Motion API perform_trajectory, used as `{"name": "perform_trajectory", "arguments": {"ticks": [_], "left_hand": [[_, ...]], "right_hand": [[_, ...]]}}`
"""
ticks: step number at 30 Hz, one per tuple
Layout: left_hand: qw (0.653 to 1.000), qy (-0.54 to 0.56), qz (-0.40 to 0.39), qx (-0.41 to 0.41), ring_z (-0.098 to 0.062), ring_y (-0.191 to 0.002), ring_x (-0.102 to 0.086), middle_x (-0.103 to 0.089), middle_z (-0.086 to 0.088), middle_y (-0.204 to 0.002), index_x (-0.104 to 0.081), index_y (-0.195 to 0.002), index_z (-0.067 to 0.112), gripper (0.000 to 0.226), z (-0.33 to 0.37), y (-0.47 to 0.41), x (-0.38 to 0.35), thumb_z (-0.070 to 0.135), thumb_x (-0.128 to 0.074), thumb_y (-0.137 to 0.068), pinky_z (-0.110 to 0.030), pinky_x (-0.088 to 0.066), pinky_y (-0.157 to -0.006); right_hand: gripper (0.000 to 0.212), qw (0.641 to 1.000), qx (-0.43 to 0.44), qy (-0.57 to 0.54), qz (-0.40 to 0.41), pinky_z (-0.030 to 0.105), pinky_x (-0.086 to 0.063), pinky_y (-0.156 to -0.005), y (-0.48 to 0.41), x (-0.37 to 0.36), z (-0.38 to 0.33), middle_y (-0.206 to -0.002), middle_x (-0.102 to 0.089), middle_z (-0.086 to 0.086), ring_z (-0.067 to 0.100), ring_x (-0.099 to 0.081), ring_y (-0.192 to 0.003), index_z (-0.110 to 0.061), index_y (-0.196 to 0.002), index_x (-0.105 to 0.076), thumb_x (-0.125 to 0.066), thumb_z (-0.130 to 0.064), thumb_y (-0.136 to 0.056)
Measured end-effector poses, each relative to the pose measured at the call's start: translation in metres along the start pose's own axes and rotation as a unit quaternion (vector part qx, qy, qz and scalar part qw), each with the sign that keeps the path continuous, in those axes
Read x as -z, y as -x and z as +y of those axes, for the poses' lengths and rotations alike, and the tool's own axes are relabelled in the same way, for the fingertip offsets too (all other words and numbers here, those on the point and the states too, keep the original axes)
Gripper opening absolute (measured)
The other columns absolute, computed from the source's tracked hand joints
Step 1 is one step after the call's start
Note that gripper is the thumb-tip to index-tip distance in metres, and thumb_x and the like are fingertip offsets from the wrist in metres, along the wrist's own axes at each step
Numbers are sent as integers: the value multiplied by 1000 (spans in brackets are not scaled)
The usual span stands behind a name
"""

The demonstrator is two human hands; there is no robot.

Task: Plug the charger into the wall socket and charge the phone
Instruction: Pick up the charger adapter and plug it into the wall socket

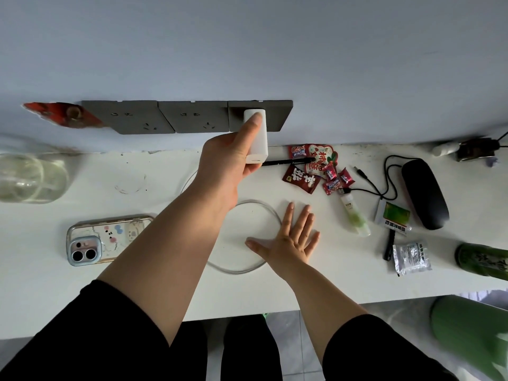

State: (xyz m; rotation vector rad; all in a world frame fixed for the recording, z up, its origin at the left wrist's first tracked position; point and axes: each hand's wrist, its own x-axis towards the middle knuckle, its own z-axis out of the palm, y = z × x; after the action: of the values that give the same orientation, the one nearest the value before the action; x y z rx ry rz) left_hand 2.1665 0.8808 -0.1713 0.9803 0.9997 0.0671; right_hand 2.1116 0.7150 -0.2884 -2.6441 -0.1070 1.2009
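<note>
My left hand (228, 158) grips a white charger block (259, 138) and holds it against the rightmost grey wall socket (277, 115); whether its prongs are fully in is hidden. My right hand (291, 237) lies flat and open on the white desk (165, 188), resting on a loop of pale cable (272, 215). The phone (104, 240) lies face down at the left of the desk in a clear cartoon case, camera end nearest me, partly covered by my left forearm.
Two free sockets (132, 116) sit left of the charger. A glass jar (30, 177) stands far left. Right of my hands lie candy wrappers (310, 169), a pen (288, 161), a lighter (354, 213), a black case (424, 193) with black cables, sachets (411, 257) and a green bottle (481, 262).
</note>
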Motion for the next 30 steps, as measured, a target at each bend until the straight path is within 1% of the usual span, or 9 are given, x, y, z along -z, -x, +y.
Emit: {"name": "perform_trajectory", "arguments": {"ticks": [7, 11, 16, 20, 23, 25, 27, 28, 30], "left_hand": [[991, 52, -99, 69, -18, -104, -66, -67, -12, -107, -62, -103, 6, 30, -2, 9, 18, 30, -66, -85, -30, -49, -100], [994, 35, -91, 49, -17, -95, -69, -70, -13, -101, -64, -101, 4, 25, -3, 15, 16, 23, -67, -85, -29, -53, -95], [994, 17, -103, 40, -20, -103, -69, -71, -12, -102, -66, -97, 7, 22, -4, 10, 18, 25, -68, -85, -29, -53, -95], [983, -11, -170, 63, -13, -106, -66, -71, -2, -104, -65, -100, 15, 21, -2, 7, 30, 30, -64, -85, -29, -47, -100], [971, -45, -215, 92, -11, -114, -63, -67, 0, -120, -63, -110, 20, 37, -9, 6, 65, 38, -65, -77, -28, -45, -99], [981, -96, -146, 80, -11, -102, -69, -70, -3, -116, -66, -106, 22, 24, -24, 7, 96, 28, -68, -83, -25, -49, -91], [983, -173, -2, 52, -17, -85, -69, -71, -5, -96, -70, -92, 24, 13, -42, 8, 127, 14, -66, -85, -24, -51, -73], [970, -231, 63, 33, -23, -81, -66, -68, -4, -86, -70, -88, 25, 14, -52, 8, 141, 12, -64, -85, -28, -48, -65], [935, -333, 124, -2, -35, -84, -64, -66, -2, -83, -70, -92, 20, 13, -68, 7, 161, 13, -61, -85, -33, -45, -65]], "right_hand": [[132, 1000, 2, 0, -14, 34, 47, -87, 3, 5, -4, -125, 66, -9, 9, 60, -117, -41, -121, 53, -49, -90, -51], [132, 1000, 0, -3, -15, 34, 46, -88, 3, 6, -3, -126, 66, -8, 9, 59, -118, -41, -121, 53, -47, -91, -50], [131, 1000, -2, -3, -10, 36, 44, -92, 2, 2, -2, -131, 63, -8, 10, 56, -122, -42, -124, 50, -41, -94, -47], [131, 1000, 1, -7, -14, 36, 44, -93, 3, 3, -2, -129, 64, -9, 9, 56, -121, -43, -123, 51, -43, -93, -48], [131, 1000, 0, -8, -18, 39, 40, -97, 3, 4, -3, -128, 64, -9, 9, 58, -119, -43, -122, 51, -46, -92, -50], [131, 1000, -2, -5, -14, 43, 35, -102, 2, 3, -1, -127, 64, -9, 10, 58, -118, -42, -123, 50, -48, -91, -51], [131, 1000, 0, -5, -11, 45, 31, -104, 2, 3, 0, -125, 65, -9, 11, 58, -118, -41, -124, 49, -48, -91, -52], [132, 1000, 0, -5, -10, 46, 30, -105, 2, 2, -1, -125, 65, -9, 11, 58, -118, -41, -124, 49, -49, -91, -52], [131, 1000, -2, -2, -8, 47, 28, -107, 2, 1, -2, -127, 64, -8, 13, 56, -121, -41, -124, 50, -48, -91, -52]]}}
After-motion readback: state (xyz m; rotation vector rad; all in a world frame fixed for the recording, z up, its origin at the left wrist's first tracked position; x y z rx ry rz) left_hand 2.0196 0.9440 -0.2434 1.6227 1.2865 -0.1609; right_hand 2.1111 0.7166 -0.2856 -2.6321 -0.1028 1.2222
